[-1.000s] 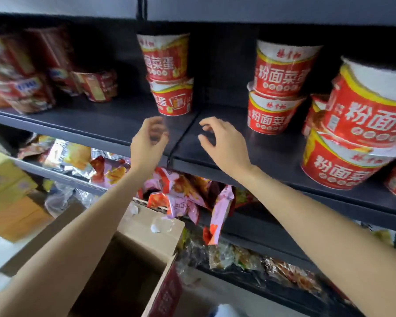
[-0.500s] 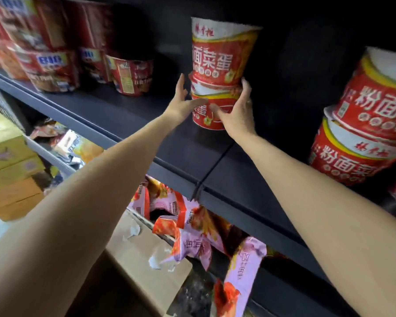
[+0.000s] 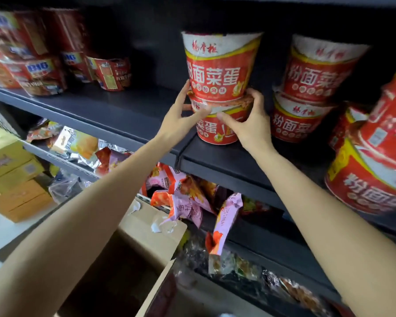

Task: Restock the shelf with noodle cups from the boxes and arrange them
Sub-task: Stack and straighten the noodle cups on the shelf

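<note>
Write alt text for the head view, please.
Both bare hands, left hand and right hand, clasp the lower red noodle cup of a two-high stack on a dark metal shelf, upper red noodle cup resting on it. An open brown cardboard box sits below.

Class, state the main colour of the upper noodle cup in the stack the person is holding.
Mainly red, with a white top band and yellow trim: the upper noodle cup, head view.

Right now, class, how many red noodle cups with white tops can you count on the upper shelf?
6 clearly, in three stacks of two: top cup over bottom cup held between the hands; a middle pair; a right-edge pair. Another peeks behind; more may be hidden.
</note>
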Available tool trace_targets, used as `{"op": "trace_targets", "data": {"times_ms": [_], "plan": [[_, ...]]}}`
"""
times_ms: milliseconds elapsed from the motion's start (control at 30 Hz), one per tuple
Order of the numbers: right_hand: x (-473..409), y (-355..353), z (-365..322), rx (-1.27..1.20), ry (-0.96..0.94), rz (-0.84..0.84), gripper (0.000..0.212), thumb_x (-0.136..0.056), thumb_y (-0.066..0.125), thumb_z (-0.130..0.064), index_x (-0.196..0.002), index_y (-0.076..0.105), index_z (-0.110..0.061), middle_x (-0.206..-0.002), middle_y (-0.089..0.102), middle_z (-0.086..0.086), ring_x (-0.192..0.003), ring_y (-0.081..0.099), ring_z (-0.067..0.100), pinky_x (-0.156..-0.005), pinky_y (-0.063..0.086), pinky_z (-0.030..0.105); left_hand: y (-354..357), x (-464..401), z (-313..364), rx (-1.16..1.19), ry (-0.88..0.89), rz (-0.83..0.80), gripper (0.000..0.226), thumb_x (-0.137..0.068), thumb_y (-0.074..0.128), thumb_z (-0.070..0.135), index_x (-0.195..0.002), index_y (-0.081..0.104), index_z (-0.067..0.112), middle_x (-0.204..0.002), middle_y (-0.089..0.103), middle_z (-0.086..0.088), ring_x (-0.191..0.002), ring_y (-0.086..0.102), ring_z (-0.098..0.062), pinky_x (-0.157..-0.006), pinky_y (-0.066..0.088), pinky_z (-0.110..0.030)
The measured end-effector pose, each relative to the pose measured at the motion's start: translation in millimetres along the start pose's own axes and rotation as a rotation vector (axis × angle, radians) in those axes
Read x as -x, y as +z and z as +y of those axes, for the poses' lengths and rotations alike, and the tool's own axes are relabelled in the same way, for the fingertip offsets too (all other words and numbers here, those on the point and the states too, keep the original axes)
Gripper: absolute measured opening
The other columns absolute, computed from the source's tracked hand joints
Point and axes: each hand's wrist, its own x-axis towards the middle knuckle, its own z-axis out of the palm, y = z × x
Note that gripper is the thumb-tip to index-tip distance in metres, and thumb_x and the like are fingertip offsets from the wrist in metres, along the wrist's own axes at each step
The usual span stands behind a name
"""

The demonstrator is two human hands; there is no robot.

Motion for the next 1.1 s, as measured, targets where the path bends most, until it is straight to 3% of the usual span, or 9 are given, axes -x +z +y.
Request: {"op": "trace_targets", "data": {"times_ms": [233,333,433,600,700,833,967,1033,1100], "plan": [[52.5,-61.9,-1.1,-0.038,0.062,0.041,0.071,-0.08,0.076,-0.036,-0.138,0.038,-0.019,-0.128,0.05,-0.012,-0.114,0.046,0.0,-0.097,0.039,0.019,43.5,49.6,25.1,0.012,0.013,-0.023,0.076,-0.085,0.061,0.055,-0.146,0.018,0.043,-0.132,0.054,0.005,-0.112,0.056,-0.006,-0.092,0.049,-0.032],[69.0,-78.1,6.0,-0.044,0.106,0.062,0.073,-0.085,0.07,-0.036,-0.144,0.03,-0.018,-0.139,0.047,-0.006,-0.12,0.045,0.003,-0.098,0.04,0.019,61.6,59.1,32.6,-0.012,0.058,-0.046,0.071,-0.087,0.06,0.051,-0.145,0.02,0.042,-0.133,0.054,0.004,-0.112,0.054,-0.004,-0.082,0.048,-0.025],[83.7,-86.4,9.7,-0.002,0.157,0.161,0.076,-0.091,0.063,-0.034,-0.15,0.018,-0.016,-0.149,0.039,0.001,-0.131,0.042,0.01,-0.099,0.034,0.015,75.9,55.9,39.9,-0.01,0.007,-0.105,0.07,-0.09,0.054,0.053,-0.147,0.016,0.038,-0.118,0.06,0.004,-0.109,0.059,-0.012,-0.089,0.048,-0.033],[97.2,-76.8,5.3,-0.02,0.194,0.253,0.08,-0.09,0.064,-0.034,-0.151,0.016,-0.014,-0.152,0.034,0.003,-0.137,0.037,0.017,-0.11,0.037,0.032,77.7,50.1,47.6,0.027,-0.098,-0.138,0.068,-0.091,0.052,0.054,-0.147,0.026,0.026,-0.1,0.061,0.013,-0.094,0.066,-0.009,-0.096,0.045,-0.033],[99.2,-71.2,5.0,-0.037,0.179,0.253,0.09,-0.085,0.069,-0.035,-0.152,0.012,-0.014,-0.152,0.032,0.002,-0.138,0.036,0.016,-0.11,0.037,0.033,77.8,57.3,49.1,0.034,-0.074,-0.175,0.03,-0.094,0.051,0.048,-0.117,0.054,0.03,-0.097,0.063,0.016,-0.086,0.066,-0.004,-0.081,0.046,-0.022],[105.5,-76.5,9.5,-0.015,0.179,0.311,0.091,-0.084,0.07,-0.038,-0.151,0.014,-0.014,-0.152,0.033,0.002,-0.137,0.037,0.016,-0.109,0.039,0.033,86.4,66.5,51.1,0.024,0.018,-0.125,0.011,-0.093,0.056,0.043,-0.096,0.061,0.034,-0.093,0.061,0.026,-0.081,0.061,0.007,-0.064,0.045,-0.008],[102.7,-86.3,16.3,0.006,0.188,0.301,0.088,-0.087,0.068,-0.034,-0.152,0.013,-0.013,-0.154,0.029,0.003,-0.14,0.032,0.017,-0.112,0.034,0.033,95.6,64.0,59.7,0.091,-0.063,-0.103,0.063,-0.085,0.067,0.042,-0.136,0.042,0.017,-0.13,0.051,0.009,-0.106,0.054,0.002,-0.09,0.049,-0.025],[102.4,-89.9,19.0,0.04,0.17,0.305,0.087,-0.086,0.07,-0.029,-0.151,0.014,-0.013,-0.154,0.028,0.003,-0.142,0.029,0.016,-0.113,0.029,0.029,91.9,57.5,66.8,0.145,-0.065,-0.081,0.092,-0.081,0.074,0.034,-0.15,0.017,0.017,-0.154,0.029,-0.004,-0.135,0.039,-0.016,-0.106,0.038,-0.033],[105.4,-92.9,21.4,0.065,0.137,0.303,0.086,-0.086,0.071,-0.023,-0.151,0.015,-0.013,-0.154,0.028,0.003,-0.143,0.027,0.014,-0.111,0.026,0.023,86.4,48.3,72.4,0.141,0.003,-0.094,0.101,-0.079,0.076,0.031,-0.152,0.008,0.018,-0.159,0.018,-0.003,-0.143,0.024,-0.017,-0.108,0.029,-0.031]]}}
